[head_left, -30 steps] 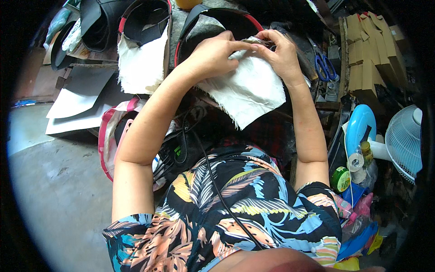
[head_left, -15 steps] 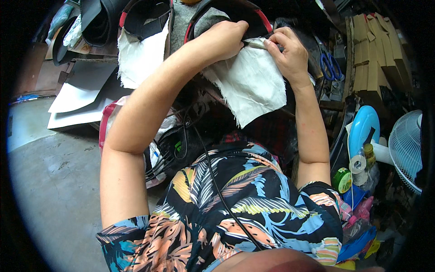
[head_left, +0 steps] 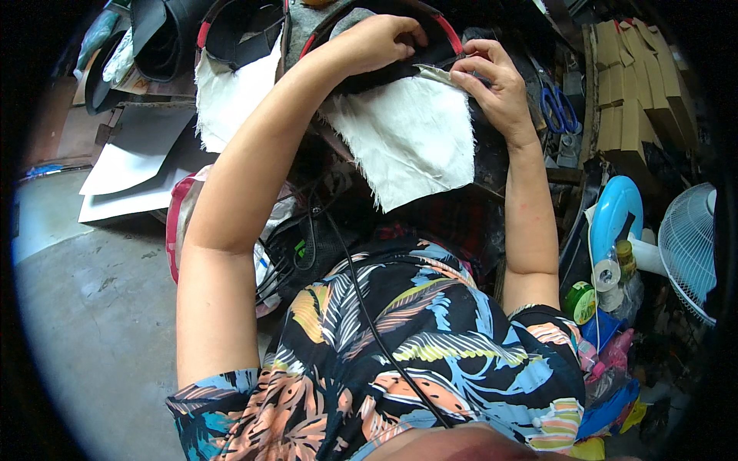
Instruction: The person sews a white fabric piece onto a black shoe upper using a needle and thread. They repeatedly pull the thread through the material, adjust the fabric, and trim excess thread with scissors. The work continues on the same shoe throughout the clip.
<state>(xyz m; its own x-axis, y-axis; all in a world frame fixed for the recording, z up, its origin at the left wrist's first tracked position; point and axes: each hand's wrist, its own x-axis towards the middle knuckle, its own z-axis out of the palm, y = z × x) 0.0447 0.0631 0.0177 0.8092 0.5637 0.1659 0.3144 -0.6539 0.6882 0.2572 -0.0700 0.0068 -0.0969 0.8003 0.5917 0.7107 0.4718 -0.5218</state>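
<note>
A black curved piece with red edging (head_left: 446, 31) lies at the top, with a white frayed cloth (head_left: 407, 131) hanging from its near side. My right hand (head_left: 498, 92) is closed at the right end of the cloth's upper edge, thumb and forefinger pinching it by the red edging. My left hand (head_left: 377, 44) hovers over the black piece with its fingers curled inward. The thumb is hidden, and I cannot make out what those fingers hold, if anything. Left of my forearm rests a similar black piece with red edging (head_left: 204, 34) and its own white cloth (head_left: 231, 100).
Blue-handled scissors (head_left: 560, 110) stand to the right, before stacked tan cardboard pieces (head_left: 626, 92). A white fan (head_left: 688, 250), a blue ring-shaped thing (head_left: 617, 207) and a green-labelled roll (head_left: 580, 302) are further right. White sheets (head_left: 138, 157) lie at left. A black cable (head_left: 361, 300) runs down over my shirt.
My left hand has moved up and left, off the cloth's top edge, and its fingers have loosened. The cloth has shifted slightly left. My right hand keeps its pinch.
</note>
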